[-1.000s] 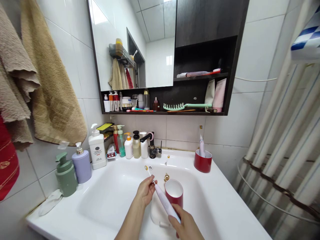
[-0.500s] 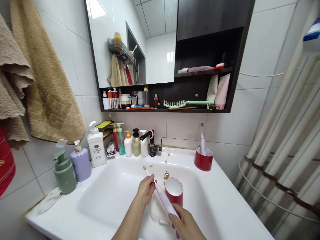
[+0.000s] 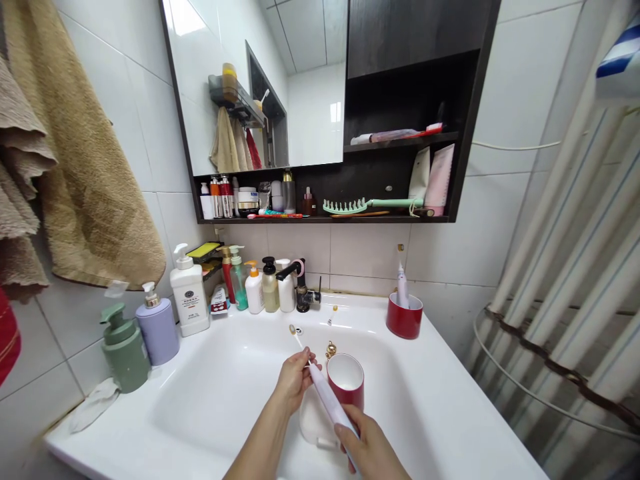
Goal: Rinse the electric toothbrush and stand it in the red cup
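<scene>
Over the sink, my right hand (image 3: 369, 440) is wrapped round the pale lilac handle of an electric toothbrush (image 3: 326, 395). My left hand (image 3: 296, 375) pinches the thin neck of its brush head, where head and handle meet. The brush tip points up and away, toward the tap. Below the toothbrush a white box-like piece (image 3: 311, 423) lies in the basin, partly hidden by my hands. Right beside it stands a red cup (image 3: 353, 399) with a white inside.
Around the white sink (image 3: 200, 400) stand several pump bottles (image 3: 190, 300) at left and back. A black tap (image 3: 301, 287) is at the rear. A second red cup (image 3: 404, 322) holds another electric toothbrush (image 3: 402, 288) at back right. Above hangs a dark mirror cabinet (image 3: 395, 67); white pipes (image 3: 540, 280) run at right.
The view has shifted slightly. The toothbrush's tip has turned a little to the right, while both hands keep their hold on it.
</scene>
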Demonstrator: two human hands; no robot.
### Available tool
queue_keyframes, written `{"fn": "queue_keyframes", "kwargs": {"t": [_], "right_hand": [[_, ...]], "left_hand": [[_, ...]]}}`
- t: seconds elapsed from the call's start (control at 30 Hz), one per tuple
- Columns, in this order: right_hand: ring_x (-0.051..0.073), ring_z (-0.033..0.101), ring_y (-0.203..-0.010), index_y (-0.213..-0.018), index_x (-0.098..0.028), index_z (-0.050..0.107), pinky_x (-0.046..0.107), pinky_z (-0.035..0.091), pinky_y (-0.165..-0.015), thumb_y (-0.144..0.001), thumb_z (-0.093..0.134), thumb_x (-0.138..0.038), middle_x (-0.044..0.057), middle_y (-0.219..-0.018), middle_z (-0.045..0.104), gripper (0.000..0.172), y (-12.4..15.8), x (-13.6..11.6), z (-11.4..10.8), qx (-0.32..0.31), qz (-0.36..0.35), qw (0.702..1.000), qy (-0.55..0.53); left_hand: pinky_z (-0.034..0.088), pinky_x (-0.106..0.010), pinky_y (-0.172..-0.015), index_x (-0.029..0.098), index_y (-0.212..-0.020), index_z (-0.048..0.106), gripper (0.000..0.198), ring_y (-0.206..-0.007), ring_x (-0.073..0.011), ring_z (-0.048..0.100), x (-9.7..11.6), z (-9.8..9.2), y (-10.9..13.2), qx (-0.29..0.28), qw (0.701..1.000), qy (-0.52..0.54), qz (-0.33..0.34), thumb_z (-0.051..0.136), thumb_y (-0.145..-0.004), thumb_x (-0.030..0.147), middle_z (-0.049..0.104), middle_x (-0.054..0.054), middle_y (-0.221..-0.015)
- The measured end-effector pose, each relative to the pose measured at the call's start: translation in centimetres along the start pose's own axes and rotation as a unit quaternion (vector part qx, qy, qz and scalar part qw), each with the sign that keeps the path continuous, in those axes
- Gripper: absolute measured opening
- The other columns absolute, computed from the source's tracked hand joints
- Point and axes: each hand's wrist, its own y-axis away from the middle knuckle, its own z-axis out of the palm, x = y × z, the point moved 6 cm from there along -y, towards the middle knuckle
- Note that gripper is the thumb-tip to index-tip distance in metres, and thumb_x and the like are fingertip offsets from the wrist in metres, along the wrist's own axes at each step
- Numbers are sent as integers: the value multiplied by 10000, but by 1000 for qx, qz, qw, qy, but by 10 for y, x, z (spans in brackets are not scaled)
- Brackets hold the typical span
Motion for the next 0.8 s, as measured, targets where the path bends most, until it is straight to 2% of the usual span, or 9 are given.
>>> {"fn": "queue_keyframes", "kwargs": {"t": [0.33, 0.57, 0.8], "right_hand": [[58, 367, -381, -931, -100, 425, 185, 332, -355, -659, 373, -304, -46, -531, 392, 344, -1, 3, 0, 14, -5, 1000, 15], [74, 403, -414, -923, -113, 442, 186, 344, -374, -667, 373, -317, -43, -523, 402, 334, -1, -6, -2, 11, -23, 1000, 5], [64, 376, -381, -927, -112, 429, 196, 342, -375, -668, 375, -348, -40, -539, 404, 354, -1, 0, -2, 11, -28, 999, 19]], "left_hand": [[401, -185, -520, 129, -571, 477, 233, -496, -71, 502, -1, 8, 4, -34, 999, -2, -14, 557, -577, 348, 511, 9, -517], [387, -186, -501, 133, -648, 521, 228, -523, -73, 489, 1, 3, 0, -5, 1000, 11, 24, 567, -560, 338, 524, -2, -596], [372, -179, -499, 137, -613, 502, 229, -543, -76, 476, 1, 6, -1, -44, 999, -5, 29, 568, -547, 346, 517, -3, -582]]}}
